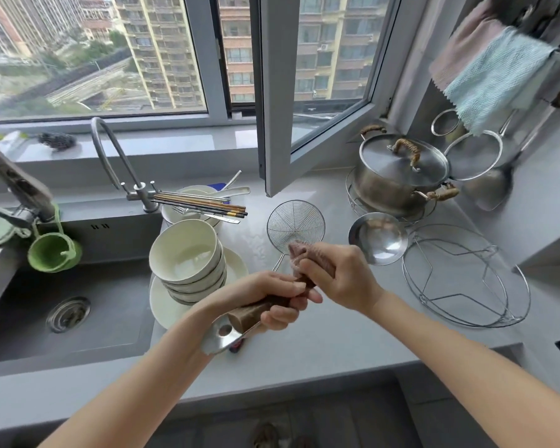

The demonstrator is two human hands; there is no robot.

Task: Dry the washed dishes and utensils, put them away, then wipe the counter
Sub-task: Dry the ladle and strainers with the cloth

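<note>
Head view suggests the drying is hardly begun: left hand (272, 302) fingers grasp a steel utensil with dark brown wooden handle (222, 337) over the near tabletop (337, 334), right hand (337, 279) fingers clench a pinkish-brown cloth (304, 253) on it, while stacked white ceramic bowls (188, 253), dark chopsticks (201, 205) and a round wire skimmer (296, 223) wait farther back.

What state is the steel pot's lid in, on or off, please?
On: the lid sits flat across the steel pot, its wrapped handle facing up.
</note>
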